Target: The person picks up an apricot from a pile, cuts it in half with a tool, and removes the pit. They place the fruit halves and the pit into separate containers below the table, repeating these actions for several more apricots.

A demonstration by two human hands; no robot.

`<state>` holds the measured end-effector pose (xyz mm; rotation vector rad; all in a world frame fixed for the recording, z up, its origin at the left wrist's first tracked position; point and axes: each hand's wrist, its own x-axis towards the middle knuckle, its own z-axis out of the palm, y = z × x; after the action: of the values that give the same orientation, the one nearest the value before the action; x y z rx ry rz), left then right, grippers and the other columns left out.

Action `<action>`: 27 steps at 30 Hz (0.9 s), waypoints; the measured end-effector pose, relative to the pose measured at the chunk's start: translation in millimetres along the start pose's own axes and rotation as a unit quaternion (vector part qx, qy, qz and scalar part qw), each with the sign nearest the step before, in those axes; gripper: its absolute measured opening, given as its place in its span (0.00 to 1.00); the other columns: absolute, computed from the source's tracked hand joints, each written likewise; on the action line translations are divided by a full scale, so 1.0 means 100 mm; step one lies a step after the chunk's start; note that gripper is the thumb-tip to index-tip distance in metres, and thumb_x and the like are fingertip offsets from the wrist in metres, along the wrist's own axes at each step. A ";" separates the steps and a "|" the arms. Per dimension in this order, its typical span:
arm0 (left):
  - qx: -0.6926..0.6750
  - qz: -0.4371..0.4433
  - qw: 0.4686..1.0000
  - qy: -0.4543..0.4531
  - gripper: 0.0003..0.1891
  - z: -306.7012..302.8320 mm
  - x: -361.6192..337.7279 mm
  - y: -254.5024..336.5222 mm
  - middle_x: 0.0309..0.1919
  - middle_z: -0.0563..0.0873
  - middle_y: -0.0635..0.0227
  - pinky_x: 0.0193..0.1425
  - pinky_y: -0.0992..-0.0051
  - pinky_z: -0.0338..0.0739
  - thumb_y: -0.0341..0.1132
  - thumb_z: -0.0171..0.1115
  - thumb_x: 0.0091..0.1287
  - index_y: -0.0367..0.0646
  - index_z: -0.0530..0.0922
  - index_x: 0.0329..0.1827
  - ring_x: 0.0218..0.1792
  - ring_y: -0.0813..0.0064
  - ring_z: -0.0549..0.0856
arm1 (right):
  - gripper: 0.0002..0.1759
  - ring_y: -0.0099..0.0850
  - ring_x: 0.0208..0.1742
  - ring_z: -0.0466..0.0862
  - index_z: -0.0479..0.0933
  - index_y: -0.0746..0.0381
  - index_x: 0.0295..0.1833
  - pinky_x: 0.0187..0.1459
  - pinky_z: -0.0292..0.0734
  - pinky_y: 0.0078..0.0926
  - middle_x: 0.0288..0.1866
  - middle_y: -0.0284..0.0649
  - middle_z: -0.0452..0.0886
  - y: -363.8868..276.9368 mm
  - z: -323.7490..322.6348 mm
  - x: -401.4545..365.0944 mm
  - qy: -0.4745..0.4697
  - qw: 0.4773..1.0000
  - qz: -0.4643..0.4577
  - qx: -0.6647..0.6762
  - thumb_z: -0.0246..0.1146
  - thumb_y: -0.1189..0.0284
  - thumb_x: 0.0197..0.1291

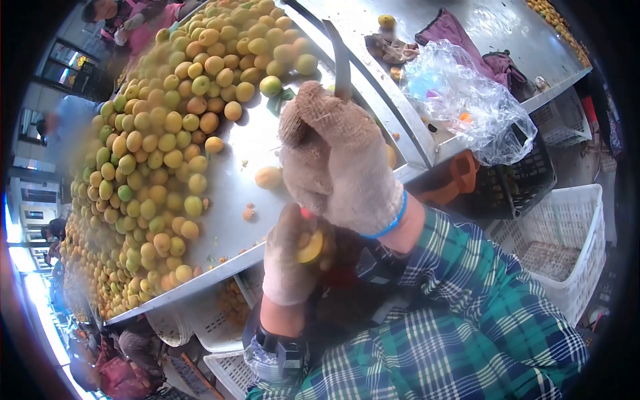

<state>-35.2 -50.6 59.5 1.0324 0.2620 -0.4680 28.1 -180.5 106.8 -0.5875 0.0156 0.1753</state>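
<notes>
My right hand (pixel 347 153), in a soiled knit glove, is closed around a curved knife (pixel 339 60). The blade points up and away from me, and the handle is mostly hidden in the fist. Just below it, my left hand (pixel 287 257), also gloved, holds a cut apricot (pixel 310 247) with its yellow flesh showing; motion blurs this hand a little. Close by on the metal table (pixel 230 177) lies a single apricot (pixel 269 177), with a small fruit scrap (pixel 249 212) nearer the edge. A large heap of apricots (pixel 160 140) covers the table's left side.
A clear plastic bag (pixel 460 100) and purple cloth (pixel 453 33) lie on the adjoining metal surface. To my right stand a white crate (pixel 567 247) and a black crate (pixel 533 183). White baskets (pixel 217 323) sit under the table edge. Other people (pixel 143 30) are at the far left.
</notes>
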 end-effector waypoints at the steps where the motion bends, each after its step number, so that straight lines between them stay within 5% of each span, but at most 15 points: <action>1: -0.001 0.001 1.000 0.002 0.26 -0.02 0.00 0.00 0.18 0.75 0.65 0.23 0.79 0.64 0.56 0.46 0.73 0.39 0.74 0.31 0.17 0.77 0.72 | 0.18 0.22 0.13 0.63 0.74 0.57 0.34 0.13 0.55 0.21 0.17 0.29 0.65 0.00 -0.05 0.01 -0.015 1.000 0.006 0.000 0.59 0.54 0.68; 4: -0.016 -0.037 0.999 -0.023 0.24 -0.06 0.00 0.01 0.23 0.75 0.64 0.16 0.82 0.60 0.56 0.45 0.74 0.41 0.72 0.44 0.17 0.76 0.72 | 0.18 0.22 0.13 0.64 0.74 0.56 0.34 0.12 0.56 0.22 0.18 0.29 0.66 0.03 -0.08 0.03 -0.012 1.000 0.016 0.014 0.58 0.53 0.68; 7: -0.109 -0.108 0.988 -0.017 0.25 -0.06 -0.01 0.03 0.21 0.73 0.65 0.13 0.83 0.57 0.57 0.45 0.74 0.40 0.73 0.41 0.16 0.76 0.71 | 0.17 0.22 0.14 0.64 0.74 0.55 0.34 0.13 0.56 0.23 0.18 0.29 0.68 0.03 -0.07 0.05 0.015 0.999 0.020 0.024 0.57 0.53 0.69; 10: -0.171 -0.128 0.976 -0.051 0.24 -0.05 -0.01 0.04 0.19 0.71 0.69 0.11 0.83 0.54 0.57 0.44 0.74 0.43 0.74 0.39 0.14 0.78 0.67 | 0.21 0.19 0.11 0.58 0.70 0.54 0.30 0.10 0.53 0.21 0.15 0.24 0.57 0.06 -0.10 0.08 0.039 0.995 0.036 0.089 0.57 0.50 0.68; 12: -0.397 -0.211 0.887 -0.107 0.31 0.04 -0.03 0.11 0.18 0.71 0.66 0.14 0.79 0.58 0.63 0.41 0.73 0.42 0.73 0.30 0.15 0.74 0.68 | 0.19 0.20 0.14 0.61 0.73 0.53 0.31 0.13 0.55 0.22 0.17 0.24 0.62 0.15 -0.14 0.08 0.009 0.987 0.069 0.145 0.56 0.51 0.68; 13: -0.400 -0.208 0.886 -0.106 0.31 0.04 -0.01 0.10 0.18 0.71 0.66 0.14 0.79 0.58 0.63 0.41 0.73 0.42 0.73 0.30 0.15 0.74 0.68 | 0.17 0.22 0.17 0.63 0.76 0.52 0.33 0.15 0.56 0.23 0.19 0.24 0.67 0.18 -0.16 0.08 -0.020 0.975 0.097 0.200 0.55 0.52 0.69; 17: -0.400 -0.203 0.889 -0.091 0.36 -0.02 0.04 0.08 0.18 0.70 0.66 0.12 0.78 0.56 0.71 0.36 0.69 0.44 0.73 0.29 0.13 0.73 0.67 | 0.17 0.21 0.17 0.61 0.74 0.53 0.32 0.17 0.55 0.23 0.19 0.22 0.59 0.18 -0.16 0.07 0.049 0.970 0.087 0.222 0.58 0.53 0.67; 18: -0.294 -0.171 0.939 -0.058 0.38 -0.05 0.03 0.10 0.18 0.71 0.67 0.12 0.78 0.56 0.73 0.35 0.68 0.44 0.73 0.29 0.14 0.74 0.68 | 0.16 0.20 0.17 0.60 0.74 0.54 0.32 0.17 0.54 0.22 0.19 0.22 0.58 0.15 -0.17 0.08 0.067 0.967 0.070 0.236 0.60 0.55 0.67; 19: -0.183 -0.135 0.974 -0.021 0.39 -0.08 0.02 0.12 0.17 0.71 0.67 0.12 0.78 0.56 0.74 0.34 0.67 0.45 0.74 0.28 0.14 0.74 0.68 | 0.16 0.19 0.17 0.61 0.73 0.55 0.31 0.17 0.54 0.21 0.19 0.22 0.58 0.10 -0.21 0.11 0.069 0.981 0.009 0.183 0.61 0.56 0.66; 21: -0.167 -0.098 0.981 -0.003 0.37 -0.15 0.01 0.12 0.18 0.72 0.68 0.12 0.83 0.55 0.73 0.39 0.67 0.44 0.75 0.30 0.13 0.76 0.65 | 0.16 0.19 0.16 0.59 0.71 0.55 0.30 0.18 0.53 0.21 0.19 0.23 0.58 -0.03 -0.27 0.14 0.075 0.989 -0.004 0.128 0.61 0.58 0.67; 23: -0.098 -0.025 0.992 0.078 0.38 -0.16 0.02 0.16 0.20 0.74 0.67 0.12 0.83 0.56 0.76 0.38 0.65 0.45 0.75 0.30 0.13 0.76 0.68 | 0.13 0.20 0.16 0.65 0.74 0.58 0.35 0.19 0.62 0.21 0.22 0.25 0.66 -0.10 -0.18 0.12 -0.003 0.996 0.043 0.075 0.62 0.59 0.65; 24: -0.065 -0.028 0.993 0.097 0.39 -0.20 0.02 0.20 0.24 0.77 0.67 0.16 0.82 0.62 0.77 0.36 0.64 0.46 0.76 0.33 0.17 0.76 0.73 | 0.12 0.23 0.23 0.71 0.76 0.59 0.39 0.27 0.67 0.21 0.27 0.28 0.72 -0.06 -0.12 0.08 0.010 0.992 0.072 -0.105 0.64 0.61 0.63; 26: -0.059 0.009 0.990 0.130 0.40 -0.20 0.06 0.22 0.26 0.78 0.67 0.21 0.80 0.68 0.77 0.36 0.64 0.46 0.76 0.36 0.22 0.75 0.76 | 0.16 0.30 0.38 0.83 0.79 0.62 0.48 0.44 0.78 0.23 0.39 0.35 0.83 0.05 0.05 -0.04 0.035 0.885 0.122 -0.448 0.67 0.64 0.58; 27: -0.053 0.044 0.984 0.164 0.40 -0.21 0.08 0.23 0.29 0.80 0.67 0.27 0.77 0.75 0.77 0.35 0.64 0.46 0.77 0.40 0.27 0.73 0.79 | 0.15 0.34 0.41 0.84 0.79 0.59 0.47 0.46 0.78 0.27 0.40 0.40 0.84 0.30 -0.15 -0.03 -0.057 0.872 0.017 -0.487 0.67 0.63 0.58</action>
<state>-16.9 -24.5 63.7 1.0095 0.5272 -0.1995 20.7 -164.8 78.3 -1.5904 -0.1898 0.2488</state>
